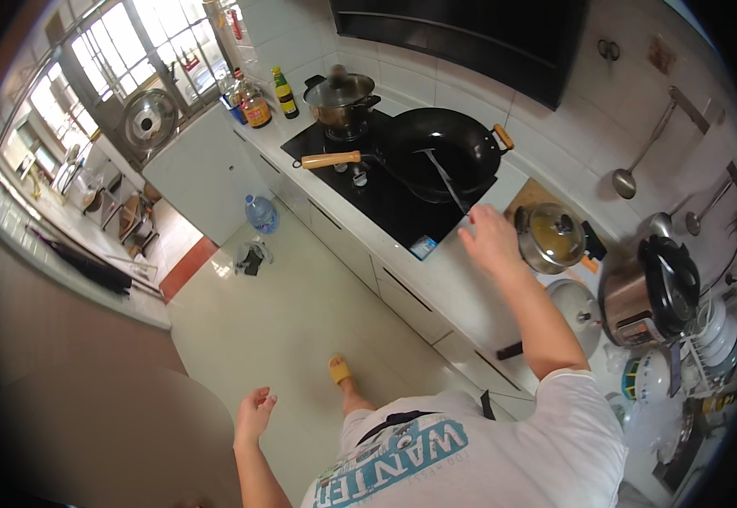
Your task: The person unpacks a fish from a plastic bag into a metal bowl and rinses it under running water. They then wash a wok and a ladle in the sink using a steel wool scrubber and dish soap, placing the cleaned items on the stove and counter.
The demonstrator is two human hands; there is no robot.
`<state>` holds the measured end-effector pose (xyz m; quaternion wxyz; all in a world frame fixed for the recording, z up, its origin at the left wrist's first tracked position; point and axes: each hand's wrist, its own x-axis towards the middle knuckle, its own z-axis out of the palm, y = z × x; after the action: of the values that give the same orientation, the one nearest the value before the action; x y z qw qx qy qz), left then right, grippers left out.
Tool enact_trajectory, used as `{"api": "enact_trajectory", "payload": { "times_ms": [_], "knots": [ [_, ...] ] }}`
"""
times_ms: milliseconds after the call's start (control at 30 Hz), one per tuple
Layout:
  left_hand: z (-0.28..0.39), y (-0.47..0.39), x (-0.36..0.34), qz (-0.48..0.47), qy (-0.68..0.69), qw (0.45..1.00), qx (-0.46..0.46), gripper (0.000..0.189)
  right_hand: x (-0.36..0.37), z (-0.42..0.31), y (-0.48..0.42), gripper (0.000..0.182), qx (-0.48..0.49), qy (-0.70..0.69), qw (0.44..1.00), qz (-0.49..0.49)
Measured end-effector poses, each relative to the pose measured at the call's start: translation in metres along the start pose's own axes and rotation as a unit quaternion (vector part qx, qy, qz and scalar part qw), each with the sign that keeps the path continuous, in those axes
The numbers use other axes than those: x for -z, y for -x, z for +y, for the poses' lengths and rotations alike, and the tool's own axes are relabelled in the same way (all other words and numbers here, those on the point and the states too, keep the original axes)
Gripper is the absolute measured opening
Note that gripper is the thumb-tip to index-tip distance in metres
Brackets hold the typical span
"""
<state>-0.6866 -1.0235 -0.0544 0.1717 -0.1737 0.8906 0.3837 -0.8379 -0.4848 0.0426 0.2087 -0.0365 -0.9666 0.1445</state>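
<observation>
My right hand is closed around the handle end of a metal turner, whose far end rests inside a black wok. The wok stands on the black glass cooktop, its wooden handle pointing left and a small wooden grip at its right rim. Low over the floor, my left hand hangs with nothing in it, its fingers loosely bent and apart. Beside my right hand is a lidded steel pot with something yellowish under its glass lid.
Behind the wok's handle stands a lidded pot, with sauce bottles further left. An electric pressure cooker, a round lid and bowls are on the right counter. A water bottle stands on the floor; a range hood overhangs the cooktop.
</observation>
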Motion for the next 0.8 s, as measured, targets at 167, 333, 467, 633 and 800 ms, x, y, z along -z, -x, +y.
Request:
{"api": "enact_trajectory", "payload": {
  "times_ms": [167,333,467,633,800],
  "knots": [
    [0.070,-0.169,0.061,-0.024,0.038,0.990,-0.135,0.034,-0.066,-0.005,-0.060,0.038,-0.131,0.094,0.987,0.009],
    [0.252,-0.277,0.083,-0.084,-0.060,0.921,-0.376,0.032,-0.090,-0.011,-0.088,0.037,-0.248,0.102,0.963,-0.014],
    [0.380,-0.351,0.064,-0.077,-0.120,0.805,-0.576,0.031,-0.103,-0.029,-0.099,0.037,-0.280,0.109,0.954,-0.011],
    [0.471,-0.456,0.000,-0.395,-0.206,0.843,-0.302,0.052,-0.102,-0.059,-0.117,0.034,-0.310,0.088,0.947,-0.022],
    [0.485,-0.493,-0.053,-0.682,-0.146,0.716,-0.031,0.046,-0.120,-0.073,-0.115,0.030,-0.423,-0.071,0.901,0.056]
  ]
}}
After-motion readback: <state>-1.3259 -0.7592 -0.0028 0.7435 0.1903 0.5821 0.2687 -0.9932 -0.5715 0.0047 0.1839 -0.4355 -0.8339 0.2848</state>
